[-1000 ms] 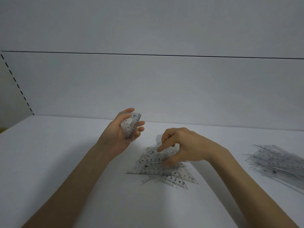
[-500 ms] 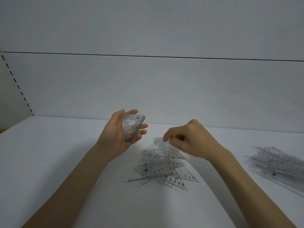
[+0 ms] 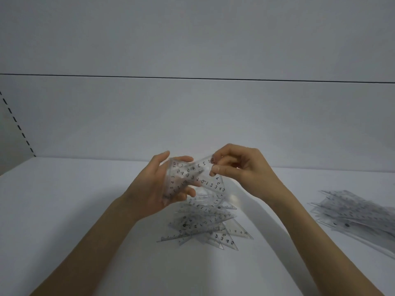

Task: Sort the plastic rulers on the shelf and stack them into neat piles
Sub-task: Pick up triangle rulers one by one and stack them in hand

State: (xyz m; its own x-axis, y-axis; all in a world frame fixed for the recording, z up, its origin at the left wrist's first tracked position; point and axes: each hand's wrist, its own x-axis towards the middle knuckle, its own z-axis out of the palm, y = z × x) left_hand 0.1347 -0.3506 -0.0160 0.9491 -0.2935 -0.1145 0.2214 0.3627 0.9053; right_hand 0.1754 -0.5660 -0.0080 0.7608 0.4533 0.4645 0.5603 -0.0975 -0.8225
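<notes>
My left hand (image 3: 154, 189) holds a small stack of clear plastic triangle rulers (image 3: 174, 180) upright above the shelf, fingers curled round it. My right hand (image 3: 241, 167) pinches one more clear triangle ruler (image 3: 210, 181) by its upper corner and holds it against that stack. Beneath both hands a loose heap of clear triangle rulers (image 3: 205, 223) lies fanned out on the white shelf surface (image 3: 85, 210).
Another pile of clear rulers (image 3: 354, 212) lies at the right edge of the shelf. The white back wall (image 3: 192, 116) rises right behind the hands. A dashed line (image 3: 17, 124) marks the left side wall.
My right hand has lifted a triangle ruler out of the heap and carried it up and left to the stack in my left hand. My left hand stayed about where it was.
</notes>
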